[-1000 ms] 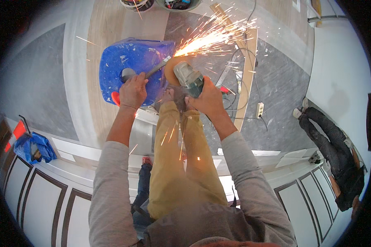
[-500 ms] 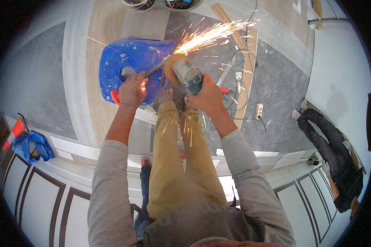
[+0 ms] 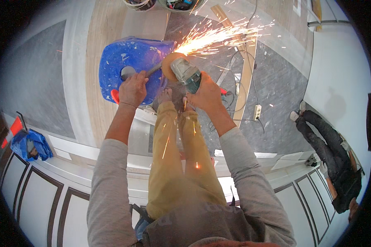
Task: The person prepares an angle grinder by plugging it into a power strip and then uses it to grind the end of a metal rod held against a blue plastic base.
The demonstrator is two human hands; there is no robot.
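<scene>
My right hand (image 3: 206, 94) grips the body of an angle grinder (image 3: 189, 78), whose brown round disc (image 3: 169, 66) is against the end of a metal bar (image 3: 153, 70). A bright fan of sparks (image 3: 210, 39) flies from the contact toward the far right. My left hand (image 3: 133, 89) is closed around the near part of the bar, which lies over a scuffed blue plastic tub or stool (image 3: 111, 61) with a round hole. Just left of my left wrist shows a red piece (image 3: 115, 96) at the blue plastic's edge.
Wooden strips (image 3: 248, 78), looping cables and a white power strip (image 3: 257, 112) lie on the floor to the right. Two buckets (image 3: 139, 4) stand at the far edge. A person in dark clothes (image 3: 327, 144) is at the right wall. A blue bag (image 3: 31, 144) lies left.
The sparks spread wider and reach farther right, and more glow over my trousers. The grinder and disc have shifted slightly left. A jeans leg and red shoe behind me have mostly gone from view.
</scene>
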